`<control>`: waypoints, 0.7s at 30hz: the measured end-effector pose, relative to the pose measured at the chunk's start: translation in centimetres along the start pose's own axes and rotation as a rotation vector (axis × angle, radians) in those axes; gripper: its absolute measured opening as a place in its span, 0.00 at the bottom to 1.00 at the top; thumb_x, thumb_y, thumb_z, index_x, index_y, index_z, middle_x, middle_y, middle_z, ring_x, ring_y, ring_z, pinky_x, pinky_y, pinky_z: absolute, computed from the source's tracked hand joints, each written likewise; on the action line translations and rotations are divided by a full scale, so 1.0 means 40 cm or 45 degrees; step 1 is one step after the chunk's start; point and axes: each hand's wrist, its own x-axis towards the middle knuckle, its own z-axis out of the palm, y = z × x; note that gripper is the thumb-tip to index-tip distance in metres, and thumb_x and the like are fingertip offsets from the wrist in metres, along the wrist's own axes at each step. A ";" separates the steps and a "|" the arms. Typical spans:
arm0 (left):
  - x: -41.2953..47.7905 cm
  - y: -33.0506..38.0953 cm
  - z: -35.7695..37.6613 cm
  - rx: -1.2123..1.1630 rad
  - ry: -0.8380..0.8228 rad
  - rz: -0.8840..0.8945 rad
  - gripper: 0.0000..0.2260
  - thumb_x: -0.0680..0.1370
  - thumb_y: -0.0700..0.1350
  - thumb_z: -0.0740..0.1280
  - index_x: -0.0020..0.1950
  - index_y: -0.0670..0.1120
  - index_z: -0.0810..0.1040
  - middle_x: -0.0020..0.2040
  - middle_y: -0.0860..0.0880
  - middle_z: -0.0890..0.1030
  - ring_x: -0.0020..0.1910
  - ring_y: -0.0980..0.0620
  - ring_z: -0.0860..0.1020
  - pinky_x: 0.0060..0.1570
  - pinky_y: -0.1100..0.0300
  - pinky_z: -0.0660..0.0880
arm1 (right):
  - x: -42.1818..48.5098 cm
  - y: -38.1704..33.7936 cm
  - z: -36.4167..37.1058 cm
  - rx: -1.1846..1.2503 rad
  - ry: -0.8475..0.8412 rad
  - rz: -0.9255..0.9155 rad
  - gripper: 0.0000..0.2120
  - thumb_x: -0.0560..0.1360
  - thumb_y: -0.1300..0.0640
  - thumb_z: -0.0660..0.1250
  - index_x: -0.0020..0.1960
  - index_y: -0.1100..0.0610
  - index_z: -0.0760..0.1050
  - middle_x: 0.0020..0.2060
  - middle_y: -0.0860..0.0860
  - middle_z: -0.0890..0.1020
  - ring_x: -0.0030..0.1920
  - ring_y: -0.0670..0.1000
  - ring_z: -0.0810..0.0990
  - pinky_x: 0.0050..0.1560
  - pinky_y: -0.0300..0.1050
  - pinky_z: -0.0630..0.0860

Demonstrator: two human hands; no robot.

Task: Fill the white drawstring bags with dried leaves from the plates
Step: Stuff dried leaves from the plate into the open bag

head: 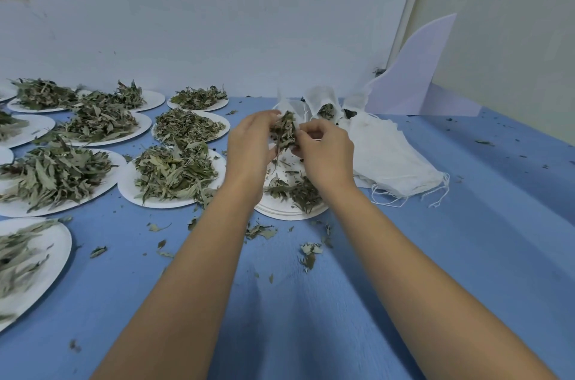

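Note:
Both hands are raised over a white paper plate (289,211) that carries a thin scatter of dried leaves. My left hand (249,143) grips a bunch of dried leaves (284,132) from the left. My right hand (326,151) pinches the same bunch from the right, fingers curled. A white drawstring bag (291,109) shows right behind the bunch; whether either hand holds it I cannot tell. Filled bags (325,105) stand upright behind, and a pile of flat empty bags (392,158) lies to the right.
Several white plates heaped with dried leaves (174,174) cover the left half of the blue table (311,302). Leaf crumbs litter the cloth in front of the near plate. A pale board (413,74) leans against the wall at the back right.

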 end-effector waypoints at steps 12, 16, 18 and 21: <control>0.002 -0.030 -0.011 0.116 0.145 0.101 0.12 0.69 0.32 0.74 0.41 0.48 0.78 0.42 0.49 0.80 0.44 0.46 0.82 0.42 0.59 0.80 | -0.005 -0.013 0.001 0.152 -0.064 0.116 0.09 0.72 0.62 0.67 0.36 0.52 0.78 0.37 0.50 0.83 0.43 0.53 0.83 0.50 0.53 0.80; 0.013 -0.031 -0.013 0.213 0.351 0.127 0.14 0.68 0.32 0.72 0.38 0.50 0.74 0.37 0.50 0.78 0.37 0.50 0.78 0.39 0.56 0.78 | -0.029 -0.030 0.009 0.057 -0.077 -0.079 0.04 0.72 0.61 0.68 0.39 0.55 0.78 0.33 0.46 0.81 0.37 0.45 0.80 0.41 0.34 0.77; 0.016 -0.029 -0.025 0.173 0.428 0.124 0.15 0.69 0.30 0.70 0.38 0.49 0.72 0.36 0.50 0.76 0.35 0.51 0.76 0.37 0.58 0.77 | -0.046 -0.040 0.019 0.006 -0.160 -0.156 0.04 0.71 0.61 0.68 0.39 0.55 0.78 0.33 0.45 0.81 0.36 0.43 0.78 0.36 0.32 0.72; 0.019 -0.025 -0.045 0.230 0.547 0.139 0.16 0.67 0.29 0.67 0.36 0.50 0.70 0.34 0.52 0.74 0.31 0.56 0.72 0.32 0.62 0.72 | -0.059 -0.043 0.036 -0.009 -0.284 -0.143 0.03 0.71 0.61 0.67 0.39 0.54 0.78 0.36 0.49 0.83 0.38 0.47 0.80 0.39 0.38 0.74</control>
